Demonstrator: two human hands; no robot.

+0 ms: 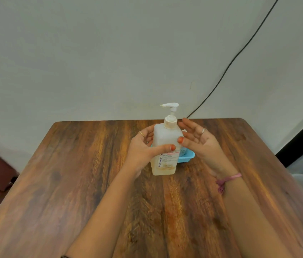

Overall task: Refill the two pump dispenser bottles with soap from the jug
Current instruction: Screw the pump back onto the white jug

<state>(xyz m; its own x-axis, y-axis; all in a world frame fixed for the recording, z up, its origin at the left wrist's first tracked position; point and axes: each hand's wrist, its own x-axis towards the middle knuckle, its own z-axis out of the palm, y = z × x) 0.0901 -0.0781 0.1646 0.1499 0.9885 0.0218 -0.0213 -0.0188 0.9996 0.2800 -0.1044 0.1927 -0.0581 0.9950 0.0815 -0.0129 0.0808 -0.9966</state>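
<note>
Fingers (pixel 147 134) of the left hand (pixel 143 148) curl around the far left side of a translucent white, square-shouldered plastic pump dispenser bottle (pixel 165 146), while the thumb lies across its front face just above the printed label, so this hand grips the bottle. A thin gold ring sits on one of these fingers. On the other side of the bottle, the right hand (pixel 200 144) is held with the palm turned toward it and the fingers straight and spread; only the thumb tip, with an orange-painted nail, touches the bottle's upper right edge, and the other fingers stand a little apart from the bottle's neck. This hand wears a silver ring, and a pink thread bracelet (pixel 227 180) is tied at its wrist. The bottle stands upright on a brown wood-grain counter (pixel 72 183), in the middle of its far half. Its white pump head (pixel 170 105) is screwed on top with the spout pointing left. Red and blue lettering runs down the label, and a shallow layer of pale yellowish liquid shows near the base. Directly behind the bottle, to its right, a small light blue plastic tray (pixel 187 158) rests on the counter, mostly hidden by the bottle and the right hand. Behind the bottle rises a plain pale wall (pixel 91 53), with a thin black cable (pixel 240 51) running diagonally down it toward the counter's far edge.
</note>
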